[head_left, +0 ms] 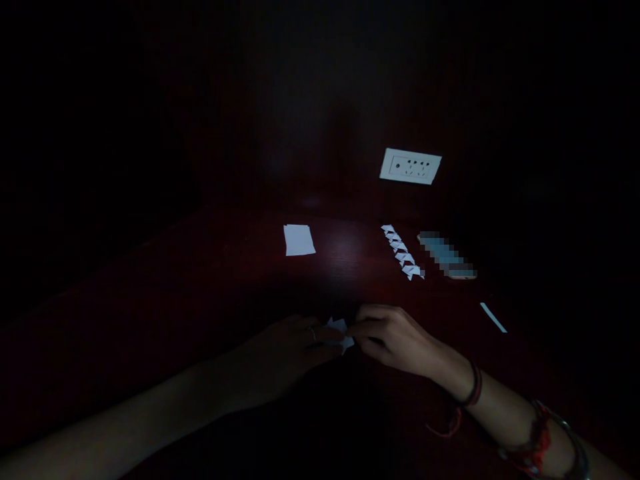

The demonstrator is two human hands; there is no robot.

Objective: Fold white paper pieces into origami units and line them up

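Note:
A small piece of folded white paper with pointed corners sits low over the dark red table, between my two hands. My left hand, with a ring on one finger, is in shadow and grips the paper from the left. From the right, my right hand has its fingers curled, and the index fingertip meets the paper's right edge. My fingers hide part of the paper. Beyond my right hand lies a row of folded white paper pieces, set one behind another.
A stack of white paper sheets lies at the back of the table. To the right are a phone with a blurred screen and a narrow white strip. A wall socket sits above the back edge.

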